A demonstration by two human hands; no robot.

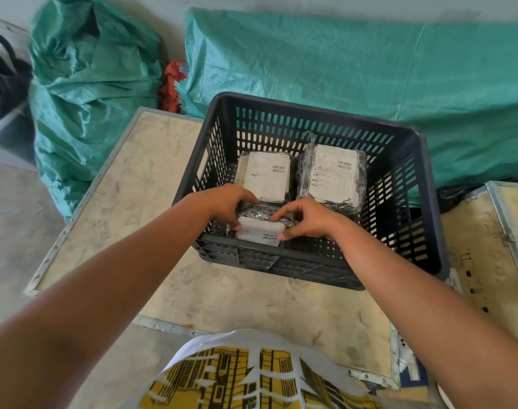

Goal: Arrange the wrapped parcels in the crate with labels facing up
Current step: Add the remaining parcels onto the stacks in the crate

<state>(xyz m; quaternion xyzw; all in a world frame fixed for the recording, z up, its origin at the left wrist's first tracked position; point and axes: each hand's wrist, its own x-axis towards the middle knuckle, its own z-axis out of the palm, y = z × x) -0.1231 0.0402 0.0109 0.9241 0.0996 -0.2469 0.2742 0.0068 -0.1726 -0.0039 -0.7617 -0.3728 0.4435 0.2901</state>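
The fingers (pixel 246 199) of the left hand (pixel 225 203) curl over the left end of a third parcel (pixel 262 228). The thumb presses its near-left corner. The fingers of the right hand (pixel 306 216) close on the right end in the same way, thumb at the near-right corner. Both hands hold this parcel between them; neither is empty.

The third parcel sits in the near-left part of the crate (pixel 411 172), close against the near wall. Its white label (pixel 260 231) faces up and toward the camera, so the parcel appears tilted. Whether its underside rests on the crate floor cannot be told, because the near wall hides it.

Beyond the hands, two parcels lie flat at the far side of the crate:
- The far-left parcel (pixel 266 175), label up, barcode visible.
- The far-right parcel (pixel 333 172), label up, just beside the first.

The near-right part of the crate shows bare floor.

Status, as a judgement:
- Two parcels are placed and correctly oriented.
- The third is at its position but not yet released.
- It needs to be laid level, label up, before the hands let go.
- One further space remains on the near right.

No other parcels are visible on the table (pixel 163 178) around the crate. Green sacks (pixel 340 69) lie behind the table; their contents cannot be seen. Whether more parcels are to come cannot be determined.
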